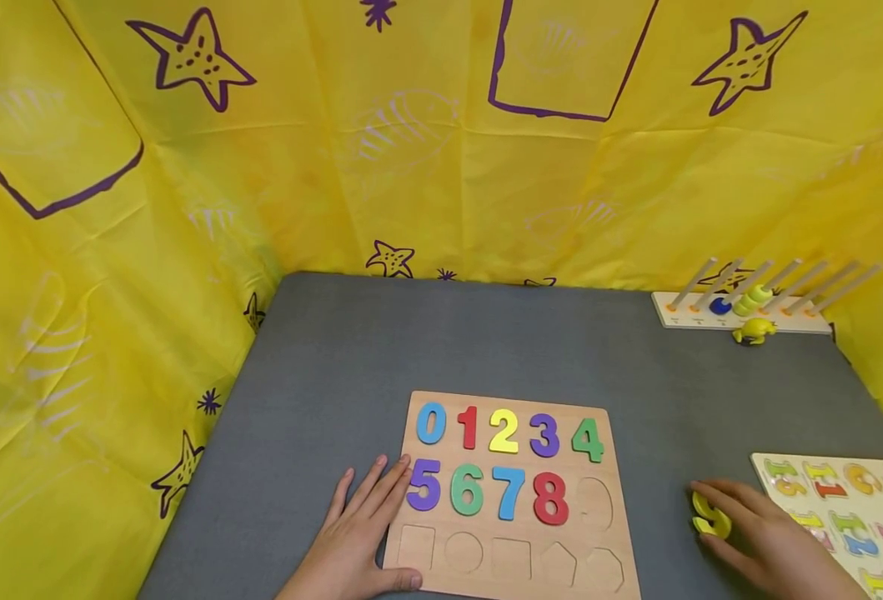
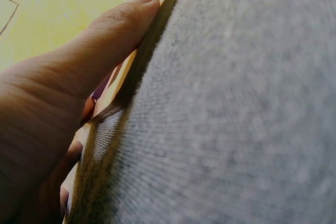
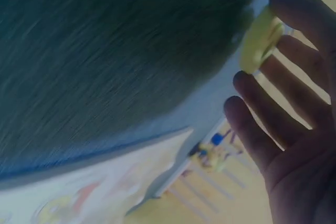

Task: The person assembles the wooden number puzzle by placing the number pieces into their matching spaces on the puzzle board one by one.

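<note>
A wooden number puzzle board [image 1: 504, 533] lies on the grey table, with coloured digits 0 to 8 in its top two rows. One digit-shaped recess [image 1: 595, 503] at the right of the second row is bare, as are the shape recesses below. My left hand [image 1: 354, 533] rests along the board's left edge, fingers straight; the thumb [image 2: 118, 27] touches the board in the left wrist view. To the right of the board, my right hand [image 1: 760, 533] pinches a yellow number piece [image 1: 709, 517] between thumb and fingers. The fingers partly hide that piece, which shows edge-on in the right wrist view [image 3: 260, 40].
A second board [image 1: 775, 468] with printed coloured numbers lies at the right, partly behind my right hand. At the back right stands a peg stand [image 1: 669, 318] with blue and yellow-green beads, and a small yellow toy [image 1: 755, 332] before it. Yellow patterned cloth [image 1: 426, 183] surrounds the table.
</note>
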A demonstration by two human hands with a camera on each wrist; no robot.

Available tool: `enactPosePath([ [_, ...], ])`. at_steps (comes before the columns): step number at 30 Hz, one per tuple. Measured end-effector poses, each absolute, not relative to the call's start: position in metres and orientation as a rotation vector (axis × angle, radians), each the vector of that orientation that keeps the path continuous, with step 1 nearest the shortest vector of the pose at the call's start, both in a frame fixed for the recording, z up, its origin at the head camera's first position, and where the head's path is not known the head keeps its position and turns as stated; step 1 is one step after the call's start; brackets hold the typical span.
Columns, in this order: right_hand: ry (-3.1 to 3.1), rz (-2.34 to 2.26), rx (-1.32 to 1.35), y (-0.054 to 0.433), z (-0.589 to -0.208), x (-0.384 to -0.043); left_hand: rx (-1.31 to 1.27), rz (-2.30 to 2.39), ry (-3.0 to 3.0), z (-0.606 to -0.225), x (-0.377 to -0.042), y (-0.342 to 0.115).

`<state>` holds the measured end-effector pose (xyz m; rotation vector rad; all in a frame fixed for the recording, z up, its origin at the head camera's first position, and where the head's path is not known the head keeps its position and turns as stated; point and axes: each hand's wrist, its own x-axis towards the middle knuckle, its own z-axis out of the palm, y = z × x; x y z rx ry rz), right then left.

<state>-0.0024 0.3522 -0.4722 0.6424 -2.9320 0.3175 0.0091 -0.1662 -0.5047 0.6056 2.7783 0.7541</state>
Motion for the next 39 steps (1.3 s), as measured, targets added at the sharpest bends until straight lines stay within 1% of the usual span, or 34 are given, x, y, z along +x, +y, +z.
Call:
enactPosePath([
  [6,-2.798,0.399,0.753,0.317,-0.462,-0.005,0.609,0.734,2.784,-0.504,0.009,-0.166],
  [12,-2.886,0.442,0.781,0.278,-0.454,-0.002,0.606,0.723,2.787,-0.503,0.008,-0.166],
  [16,-2.926,0.484,0.850,0.260,-0.458,-0.003,0.600,0.732,2.771,-0.502,0.008,-0.166],
  [21,-2.882,0.504,0.955,0.249,-0.465,-0.008,0.608,0.744,2.765,-0.503,0.009,-0.166],
  [29,-3.113,0.557,0.905,0.241,-0.462,-0.015,0.608,0.765,2.770,-0.505,0.009,-0.166],
  [39,-3.217,0.573,0.747,0.236,-0.458,-0.018,0.589,0.725,2.749,-0.504,0.008,-0.167],
])
